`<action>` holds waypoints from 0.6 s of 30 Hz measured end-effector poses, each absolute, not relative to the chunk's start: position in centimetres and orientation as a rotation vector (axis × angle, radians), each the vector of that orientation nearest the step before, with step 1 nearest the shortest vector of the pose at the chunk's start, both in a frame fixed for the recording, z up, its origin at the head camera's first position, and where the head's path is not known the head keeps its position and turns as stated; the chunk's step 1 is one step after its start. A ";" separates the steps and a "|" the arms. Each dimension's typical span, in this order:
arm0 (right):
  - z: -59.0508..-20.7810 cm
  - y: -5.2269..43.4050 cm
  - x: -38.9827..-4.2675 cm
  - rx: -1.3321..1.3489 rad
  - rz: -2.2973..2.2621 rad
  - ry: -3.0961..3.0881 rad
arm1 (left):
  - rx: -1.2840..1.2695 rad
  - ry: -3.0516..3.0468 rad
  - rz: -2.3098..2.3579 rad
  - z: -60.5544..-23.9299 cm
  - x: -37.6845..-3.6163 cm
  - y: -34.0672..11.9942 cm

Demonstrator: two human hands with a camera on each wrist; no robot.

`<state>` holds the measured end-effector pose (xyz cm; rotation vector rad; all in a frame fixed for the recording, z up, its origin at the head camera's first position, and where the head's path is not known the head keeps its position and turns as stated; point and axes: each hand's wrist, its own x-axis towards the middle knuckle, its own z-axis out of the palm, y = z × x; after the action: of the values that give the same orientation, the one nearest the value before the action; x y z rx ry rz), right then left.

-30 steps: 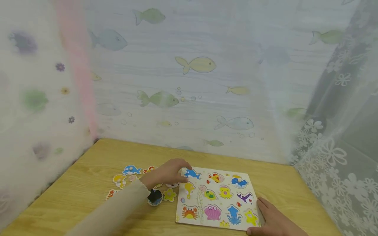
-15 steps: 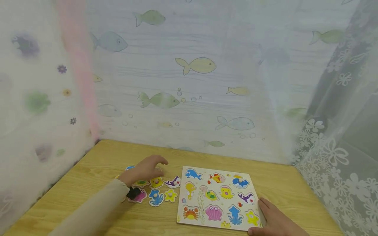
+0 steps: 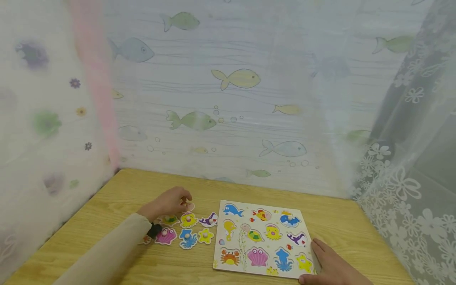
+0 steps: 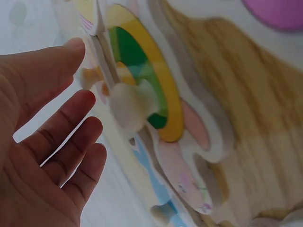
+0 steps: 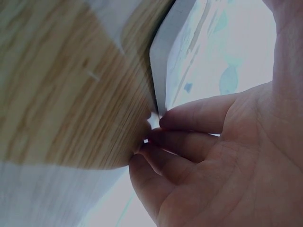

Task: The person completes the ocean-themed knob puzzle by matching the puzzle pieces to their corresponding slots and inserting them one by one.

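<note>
Wooden pieces (image 3: 185, 229) partly hidden beneath left hand (image 3: 167, 204).

A light wooden table with visible grain (image 3: 117, 198) is filling the lower part of the head view; its far edge is meeting a pale wall covering printed with green, yellow and blue fish and small bubbles (image 3: 236, 78); a soft pink vertical band (image 3: 93, 79) is running down the left corner; a blurred white panel with purple and green flower spots (image 3: 42, 118) is closing the left side; a sheer white lace curtain with a flower pattern (image 3: 402, 186) is hanging at the right; even, diffuse light is covering the whole scene.
</note>
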<state>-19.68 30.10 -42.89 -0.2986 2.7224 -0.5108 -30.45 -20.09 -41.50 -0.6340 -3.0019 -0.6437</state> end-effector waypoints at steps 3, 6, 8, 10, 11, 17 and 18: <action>-42.9 30.1 -19.7 -0.306 -0.507 2.733 | -0.638 -3.008 -0.639 -41.8 -30.8 -20.3; -43.0 30.0 -19.7 -0.294 -0.499 2.736 | -0.629 -3.016 -0.642 -42.1 -31.0 -20.6; -42.9 29.9 -19.7 -0.284 -0.495 2.735 | -0.629 -3.017 -0.642 -42.2 -31.2 -20.7; -42.9 29.8 -19.7 -0.269 -0.491 2.732 | -0.633 -3.021 -0.645 -42.3 -31.3 -20.8; -42.9 29.8 -19.7 -0.265 -0.490 2.731 | -0.630 -3.025 -0.646 -42.3 -31.3 -20.8; -42.8 29.8 -19.6 -0.278 -0.498 2.736 | -0.587 -3.056 -0.676 -42.3 -31.2 -20.7; -42.8 29.8 -19.5 -0.286 -0.501 2.739 | -0.577 -3.061 -0.687 -42.3 -31.2 -20.7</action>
<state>-19.54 29.78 -42.76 -0.2857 2.7393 -0.5008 -31.16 -20.66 -42.27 -0.5766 -3.0605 -0.6867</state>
